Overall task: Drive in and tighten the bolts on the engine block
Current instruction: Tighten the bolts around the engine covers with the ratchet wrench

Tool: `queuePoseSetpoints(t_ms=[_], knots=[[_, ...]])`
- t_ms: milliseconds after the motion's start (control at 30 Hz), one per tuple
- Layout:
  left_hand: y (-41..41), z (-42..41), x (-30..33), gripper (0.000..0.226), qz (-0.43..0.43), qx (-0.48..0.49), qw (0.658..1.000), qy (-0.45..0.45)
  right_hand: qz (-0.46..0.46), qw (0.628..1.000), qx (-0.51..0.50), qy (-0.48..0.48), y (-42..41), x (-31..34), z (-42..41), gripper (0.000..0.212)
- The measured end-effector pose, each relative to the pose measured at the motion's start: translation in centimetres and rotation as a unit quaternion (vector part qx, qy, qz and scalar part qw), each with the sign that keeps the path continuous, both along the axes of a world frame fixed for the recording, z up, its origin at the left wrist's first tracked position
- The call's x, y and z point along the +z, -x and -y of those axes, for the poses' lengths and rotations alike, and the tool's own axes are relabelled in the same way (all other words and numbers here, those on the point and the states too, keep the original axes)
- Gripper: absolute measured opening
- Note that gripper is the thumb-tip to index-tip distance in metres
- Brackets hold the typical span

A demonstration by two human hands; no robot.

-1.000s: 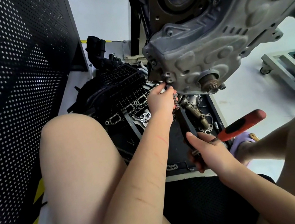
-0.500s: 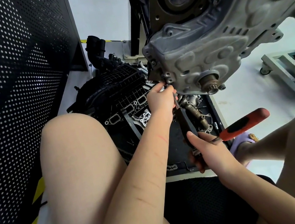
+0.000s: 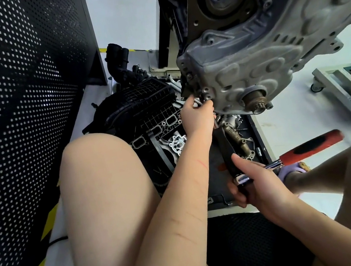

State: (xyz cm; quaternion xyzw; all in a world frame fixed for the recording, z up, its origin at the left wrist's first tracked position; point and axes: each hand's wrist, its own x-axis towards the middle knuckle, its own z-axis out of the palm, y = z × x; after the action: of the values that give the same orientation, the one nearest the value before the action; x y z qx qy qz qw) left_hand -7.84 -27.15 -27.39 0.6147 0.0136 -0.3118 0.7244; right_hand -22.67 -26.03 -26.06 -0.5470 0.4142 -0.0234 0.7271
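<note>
Bolts on the engine block point(image 3: 251, 66) are small, hard steel pieces, and the one we are working on sits at the lower left corner of the grey cover, hidden behind our left hand point(image 3: 197, 117). We judge it light, stiff and a little slick with oil, so it is better guided by the fingertips at its head than squeezed. The block itself looks heavy and rigid on its stand and should not shift under our push.

Our left hand reaches up to that corner with its fingers curled around the tip of the long extension bar point(image 3: 225, 147), pinching it where it meets the bolt; we cannot see the bolt head itself. The bar runs down and toward us from there. Our right hand point(image 3: 255, 184) wraps around the ratchet point(image 3: 242, 179) at the lower end of the bar, thumb laid along the shaft, with the red handle point(image 3: 311, 147) sticking out to the right, clear of our knee.

So the bolt lies above and beyond the left hand, touching or nearly touching its fingertips, and well apart from the right hand. We expect the long bar to wobble at its tip, which is why the left hand steadies it. Below the block, black plastic parts point(image 3: 142, 106) and metal fittings point(image 3: 237, 136) lie on a dark tray point(image 3: 259, 137).
</note>
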Motion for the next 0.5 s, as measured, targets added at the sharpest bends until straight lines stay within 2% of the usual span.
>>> queuePoseSetpoints(t_ms=[233, 500], knots=[[-0.42, 0.10, -0.24, 0.013, 0.076, -0.046, 0.994, -0.060, -0.032, 0.998, 0.002, 0.052, -0.23, 0.26, -0.20, 0.033], [0.47, 0.10, 0.41, 0.017, 0.150, -0.061, 0.979, -0.125, -0.057, 0.995, 0.001, 0.083, -0.32, 0.50, -0.42, 0.042]])
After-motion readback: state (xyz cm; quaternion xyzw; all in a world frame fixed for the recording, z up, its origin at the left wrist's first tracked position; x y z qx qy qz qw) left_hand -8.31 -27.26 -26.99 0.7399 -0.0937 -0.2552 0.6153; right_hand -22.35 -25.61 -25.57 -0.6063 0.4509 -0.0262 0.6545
